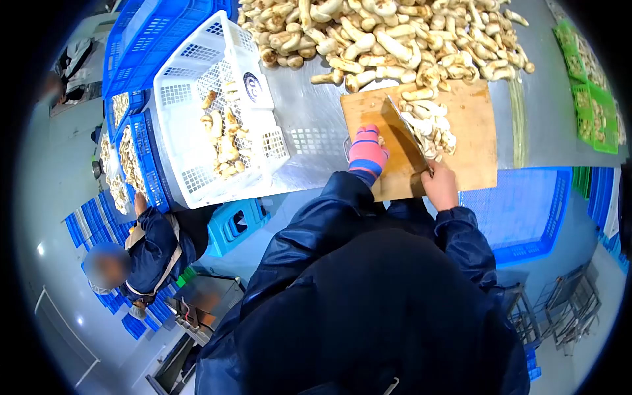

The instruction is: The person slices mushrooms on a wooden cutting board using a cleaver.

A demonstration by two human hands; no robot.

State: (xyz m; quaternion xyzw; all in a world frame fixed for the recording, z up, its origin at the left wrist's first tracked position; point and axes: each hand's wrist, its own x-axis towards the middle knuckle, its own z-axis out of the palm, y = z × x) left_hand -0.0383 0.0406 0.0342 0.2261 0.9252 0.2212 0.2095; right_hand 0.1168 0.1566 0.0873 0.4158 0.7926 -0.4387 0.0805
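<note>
My right hand [440,187] is closed round the handle of a knife [407,126], whose blade points up and left over the wooden cutting board [471,122]. Just right of the blade lie sliced mushrooms [431,128]. My left hand [368,151], in a pink and blue glove, is at the board's left side with its fingers curled by a small mushroom piece; the grip is partly hidden. Beyond the board a large heap of whole mushrooms [395,43] spreads over the metal table [296,99], some reaching onto the board's far edge.
A white crate [178,138] holding several mushrooms stands left, beside blue crates [141,49]. Green baskets [592,112] are at far right. Below the table's edge is a blue crate [559,217]. Another person [155,250] works at the left near a blue stool [237,224].
</note>
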